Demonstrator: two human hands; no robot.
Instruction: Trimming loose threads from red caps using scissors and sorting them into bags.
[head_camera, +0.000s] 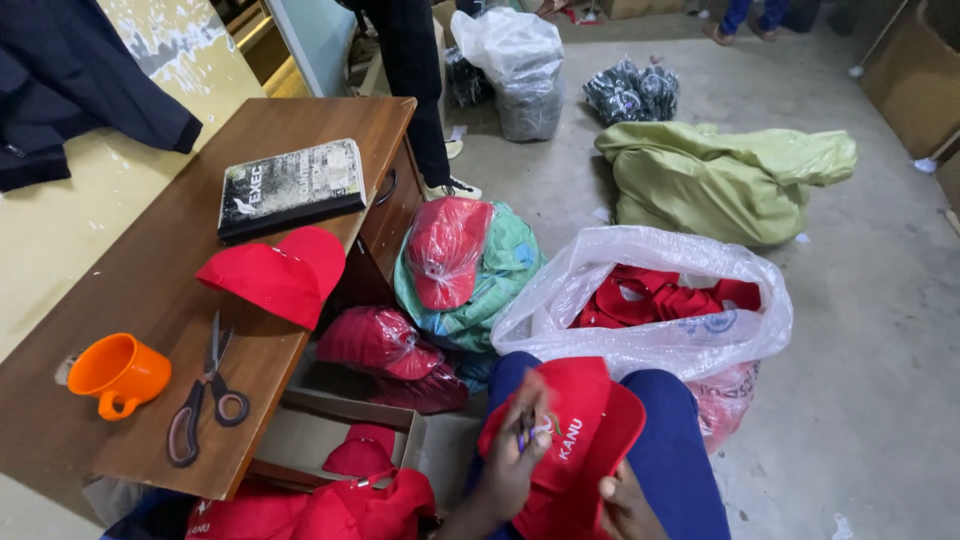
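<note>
A red cap (580, 430) with a small logo lies on my lap, over blue trousers. My left hand (512, 462) rests on the cap's front and pinches a small dark tool against it; the hand is blurred. My right hand (628, 505) grips the cap's lower edge from underneath, with only its fingers showing. An open clear plastic bag (650, 300) full of red caps stands just beyond my knees.
A wooden desk (150, 300) at left holds a red cap (275, 275), scissors (205, 395), an orange cup (118, 373) and a dark book (290, 187). Wrapped cap bundles (445, 270), a cardboard box (330, 440), a green sack (720, 180) and another person's legs (415, 90) surround me.
</note>
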